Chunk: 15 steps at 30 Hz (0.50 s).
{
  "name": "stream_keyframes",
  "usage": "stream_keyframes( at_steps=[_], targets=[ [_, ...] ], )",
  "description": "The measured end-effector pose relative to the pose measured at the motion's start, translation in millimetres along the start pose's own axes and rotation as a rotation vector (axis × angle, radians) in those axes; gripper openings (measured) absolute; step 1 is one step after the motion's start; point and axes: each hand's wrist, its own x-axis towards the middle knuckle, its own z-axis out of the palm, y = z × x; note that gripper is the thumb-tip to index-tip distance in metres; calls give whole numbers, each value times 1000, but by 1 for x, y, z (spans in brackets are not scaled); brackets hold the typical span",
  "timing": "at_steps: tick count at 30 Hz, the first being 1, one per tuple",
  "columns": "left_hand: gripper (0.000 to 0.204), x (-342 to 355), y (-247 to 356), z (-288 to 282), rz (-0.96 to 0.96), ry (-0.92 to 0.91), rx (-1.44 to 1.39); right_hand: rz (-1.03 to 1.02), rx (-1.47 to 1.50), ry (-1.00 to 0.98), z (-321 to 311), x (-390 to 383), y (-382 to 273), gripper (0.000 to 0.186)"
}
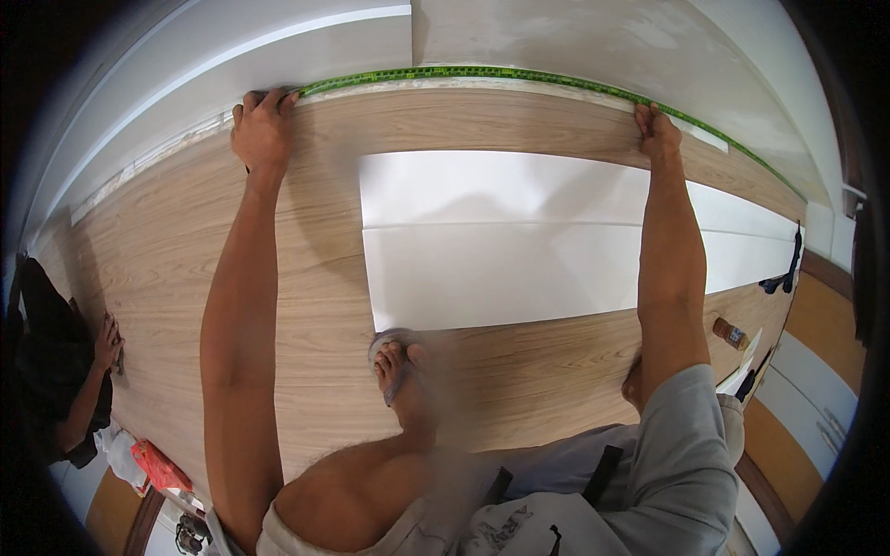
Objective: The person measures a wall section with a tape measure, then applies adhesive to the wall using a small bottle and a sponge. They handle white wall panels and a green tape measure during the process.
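Note:
A green tape measure (445,72) is stretched along the foot of the wall, its blade running on past my right hand toward the far right corner. At the left end of the visible blade, my left hand (263,134) is closed around a dark part of the tape measure, mostly covered by the fingers. My right hand (659,132) pinches the blade's lower edge between fingertips, near the right end of the wall. Between my arms, two long white panels (501,269) lie side by side on the wood-look floor (315,371).
At the left edge, another person in dark clothes (51,361) rests a hand (108,343) on the floor. A red plastic bag (159,465) lies below. To the right are a small brown bottle (730,334) and dark cloth-like items (794,264). My sandalled foot (394,366) touches the panels' near corner.

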Motion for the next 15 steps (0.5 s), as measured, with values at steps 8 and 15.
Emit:
stream_keyframes(
  at_steps=[8, 15],
  targets=[
    [28, 1, -3, 2, -12, -35, 0, -20, 1, -4, -1, 6, 2, 21],
    [28, 0, -4, 3, -20, -40, -31, -7, 2, -8, -4, 8, 3, 14]
  ],
)
